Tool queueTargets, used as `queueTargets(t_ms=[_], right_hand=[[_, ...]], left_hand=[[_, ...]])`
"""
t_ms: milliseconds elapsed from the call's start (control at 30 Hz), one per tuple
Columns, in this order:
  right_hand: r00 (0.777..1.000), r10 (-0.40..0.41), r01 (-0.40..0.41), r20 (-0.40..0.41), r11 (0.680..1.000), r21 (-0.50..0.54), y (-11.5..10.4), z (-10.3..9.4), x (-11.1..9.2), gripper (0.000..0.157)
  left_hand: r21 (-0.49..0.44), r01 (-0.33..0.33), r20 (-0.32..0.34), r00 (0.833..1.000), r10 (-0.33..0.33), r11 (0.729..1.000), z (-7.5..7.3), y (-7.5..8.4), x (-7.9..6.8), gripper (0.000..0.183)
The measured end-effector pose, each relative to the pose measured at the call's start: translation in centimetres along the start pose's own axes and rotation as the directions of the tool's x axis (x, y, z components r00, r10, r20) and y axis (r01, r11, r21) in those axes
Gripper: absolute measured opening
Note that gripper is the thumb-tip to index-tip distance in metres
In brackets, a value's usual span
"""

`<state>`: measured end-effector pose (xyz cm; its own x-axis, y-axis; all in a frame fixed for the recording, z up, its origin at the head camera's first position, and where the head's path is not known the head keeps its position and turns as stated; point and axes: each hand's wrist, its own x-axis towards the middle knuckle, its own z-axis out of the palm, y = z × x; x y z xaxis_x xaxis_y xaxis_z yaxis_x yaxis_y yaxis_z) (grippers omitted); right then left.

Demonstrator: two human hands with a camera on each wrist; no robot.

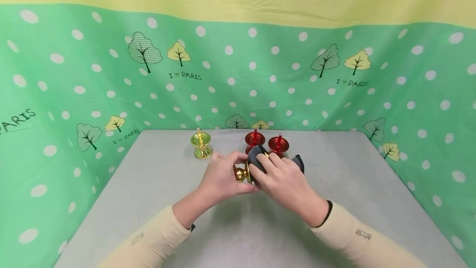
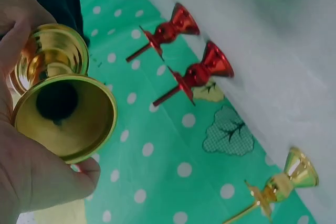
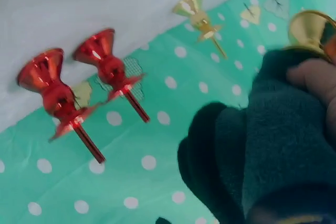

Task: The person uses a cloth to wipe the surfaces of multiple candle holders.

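Observation:
My left hand [image 1: 220,179] grips a shiny gold candlestick [image 1: 241,174], thumb below and fingers above. The candlestick lies tilted on its side over the table, and its hollow base [image 2: 86,124] faces the left wrist camera. In my right hand [image 1: 286,181] is a dark grey cloth [image 1: 255,157], bunched over the dish end of the candlestick. The cloth and fingers hide most of that end. Cloth folds [image 3: 278,124] hang below the right fingers in the right wrist view.
Two red candlesticks [image 1: 254,137] [image 3: 50,95] stand upright just beyond my hands, each with a thin upright stem. Another gold candlestick [image 1: 202,146] stands to their left. All are near the back of the grey table [image 1: 148,202], before a green dotted curtain [image 1: 253,77].

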<state>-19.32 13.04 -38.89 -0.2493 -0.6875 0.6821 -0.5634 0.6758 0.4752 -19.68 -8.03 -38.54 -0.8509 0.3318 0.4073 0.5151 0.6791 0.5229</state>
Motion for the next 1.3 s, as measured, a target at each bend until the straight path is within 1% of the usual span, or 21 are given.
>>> queueTargets(t_ms=[133,300,367,500,567,600,667,700,733,767,800,833,867,900,933,967,1033,1100,1133,1200,1300], right_hand=[[1.0,0.015,-0.015,0.003,1.0,0.014,0.3,0.7,-0.1,0.025],[0.998,0.065,-0.065,-0.015,0.997,0.04,1.6,0.7,-1.1,0.038],[0.996,0.085,-0.084,-0.025,0.995,0.046,2.2,0.5,-1.5,0.041],[0.99,0.13,-0.127,-0.052,0.991,0.049,3.5,0.1,-2.6,0.035],[0.976,0.21,-0.207,-0.051,0.976,0.064,4.4,-0.2,-3.4,0.03],[0.963,0.265,-0.261,-0.042,0.961,0.088,4.9,-0.3,-3.8,0.029],[0.918,0.396,-0.392,0.009,0.905,0.165,5.8,-0.6,-4.7,0.028],[0.887,0.458,-0.458,0.052,0.861,0.222,6.1,-0.7,-5.1,0.029],[0.854,0.509,-0.518,0.112,0.805,0.291,6.2,-0.8,-5.5,0.032],[0.825,0.541,-0.56,0.162,0.745,0.362,6.1,-0.9,-5.7,0.036],[0.803,0.559,-0.588,0.206,0.689,0.424,5.8,-0.8,-5.8,0.04],[0.792,0.561,-0.6,0.24,0.643,0.476,5.4,-0.8,-5.8,0.043],[0.792,0.553,-0.598,0.26,0.615,0.514,4.8,-0.7,-5.7,0.045],[0.803,0.535,-0.582,0.263,0.607,0.541,4.2,-0.6,-5.4,0.047],[0.822,0.514,-0.554,0.246,0.618,0.558,3.5,-0.5,-5.2,0.047],[0.844,0.49,-0.519,0.218,0.646,0.559,2.9,-0.5,-4.8,0.047],[0.886,0.439,-0.447,0.149,0.721,0.529,1.8,-0.3,-4.1,0.05],[0.916,0.392,-0.383,0.086,0.789,0.48,0.8,-0.2,-3.2,0.055],[0.927,0.37,-0.358,0.067,0.814,0.458,0.4,-0.2,-2.8,0.056],[0.94,0.34,-0.325,0.042,0.847,0.422,-0.3,-0.2,-2.0,0.053],[0.948,0.319,-0.296,0.015,0.861,0.415,-1.0,-0.2,-1.3,0.049]], left_hand=[[-0.005,0.061,-0.005,0.998,-0.061,0.998,0.1,0.1,0.0,0.071],[-0.061,0.163,0.049,0.986,-0.16,0.985,-0.2,0.3,0.0,0.068],[-0.082,0.178,0.061,0.983,-0.173,0.981,-0.2,0.3,0.0,0.069],[-0.125,0.185,0.073,0.981,-0.177,0.975,-0.2,-0.1,-0.1,0.072],[-0.199,0.227,0.091,0.973,-0.212,0.953,-0.4,-0.8,-0.1,0.073],[-0.255,0.262,0.104,0.964,-0.243,0.931,-0.6,-1.1,-0.1,0.074],[-0.391,0.337,0.132,0.942,-0.31,0.856,-1.0,-2.1,-0.1,0.074],[-0.469,0.371,0.149,0.928,-0.342,0.802,-1.1,-2.6,-0.1,0.072],[-0.544,0.397,0.168,0.914,-0.368,0.739,-1.3,-3.0,0.0,0.071],[-0.613,0.417,0.188,0.902,-0.389,0.671,-1.4,-3.3,0.0,0.069],[-0.666,0.425,0.206,0.895,-0.396,0.613,-1.4,-3.6,0.0,0.068],[-0.71,0.427,0.223,0.89,-0.397,0.559,-1.3,-3.8,0.1,0.068],[-0.745,0.426,0.239,0.889,-0.391,0.513,-1.2,-3.8,0.1,0.069],[-0.773,0.428,0.256,0.886,-0.387,0.468,-1.0,-3.8,0.1,0.073],[-0.795,0.424,0.267,0.887,-0.376,0.435,-0.8,-3.7,0.0,0.078],[-0.811,0.418,0.274,0.889,-0.366,0.409,-0.5,-3.5,0.0,0.083],[-0.831,0.402,0.277,0.898,-0.341,0.384,-0.1,-3.0,-0.1,0.093],[-0.846,0.383,0.27,0.907,-0.322,0.371,0.3,-2.6,-0.2,0.097],[-0.85,0.373,0.263,0.913,-0.313,0.372,0.4,-2.4,-0.3,0.097],[-0.85,0.362,0.251,0.917,-0.311,0.382,0.6,-2.0,-0.3,0.096],[-0.836,0.359,0.233,0.917,-0.323,0.415,0.3,-1.6,-0.6,0.086]])
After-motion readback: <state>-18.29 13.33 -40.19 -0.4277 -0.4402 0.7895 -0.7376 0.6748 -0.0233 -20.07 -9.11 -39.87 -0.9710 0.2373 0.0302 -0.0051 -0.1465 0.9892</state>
